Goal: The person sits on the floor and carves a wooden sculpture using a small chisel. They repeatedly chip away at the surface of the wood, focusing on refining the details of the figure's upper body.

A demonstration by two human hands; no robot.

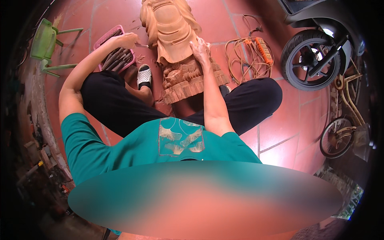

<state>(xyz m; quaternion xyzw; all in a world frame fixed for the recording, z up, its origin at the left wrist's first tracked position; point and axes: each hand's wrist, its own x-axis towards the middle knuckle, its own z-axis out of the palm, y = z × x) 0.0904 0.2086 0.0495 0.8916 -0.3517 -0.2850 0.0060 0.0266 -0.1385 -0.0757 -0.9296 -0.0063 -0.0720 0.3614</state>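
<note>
A carved wooden statue (173, 38) lies in front of me between my knees, its draped robe pale and smooth. Its rough, darker carved base (188, 82) points toward me. My right hand (201, 50) rests on the right side of the robe just above the base, fingers spread against the wood. On the other side, my left hand (127, 40) is closed, with a thin piece sticking out from it toward the statue's left edge; I cannot make out what it is. Under that hand and forearm stands a pink plastic basket (105, 37) holding several dark, long-handled tools (117, 60).
A green plastic chair (43, 40) is at the far left. To the right lie an orange power strip (264, 51) and a coiled cord (239, 60). Beyond them are a motorbike wheel (289, 60) and a small bicycle (352, 106). Wood shavings (140, 59) dot the red tiles near my sandal (144, 76).
</note>
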